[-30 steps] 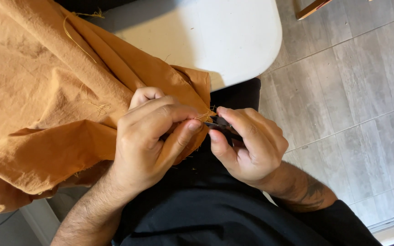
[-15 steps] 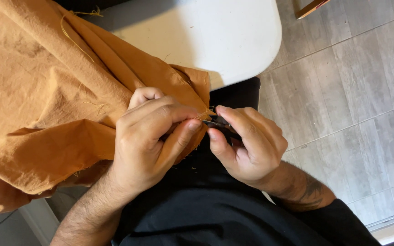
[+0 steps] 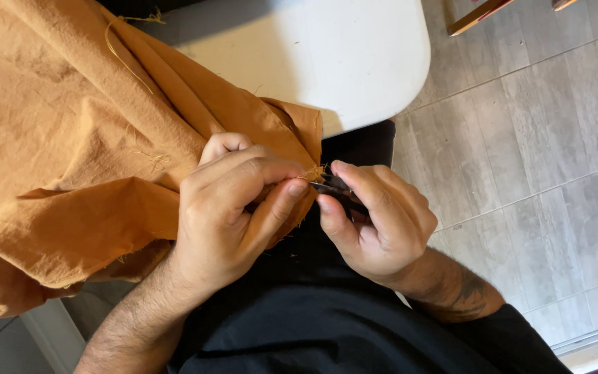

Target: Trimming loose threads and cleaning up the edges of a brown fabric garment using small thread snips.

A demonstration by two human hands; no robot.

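Observation:
A big orange-brown cloth (image 3: 70, 145) lies bunched over the white table (image 3: 333, 62) and hangs into my lap. My left hand (image 3: 233, 208) pinches the cloth's frayed corner between thumb and forefinger. My right hand (image 3: 378, 221) is closed around a small dark tool (image 3: 337, 190), thin and pointed like snips or a seam ripper. Its tip meets the frayed edge right at my left fingertips. Most of the tool is hidden inside my right hand.
Loose orange threads (image 3: 122, 48) trail off the cloth near the table's top. I wear black clothing (image 3: 327, 318) across my lap. A grey plank floor (image 3: 541, 138) runs to the right, with wooden furniture legs (image 3: 479, 14) at the top edge.

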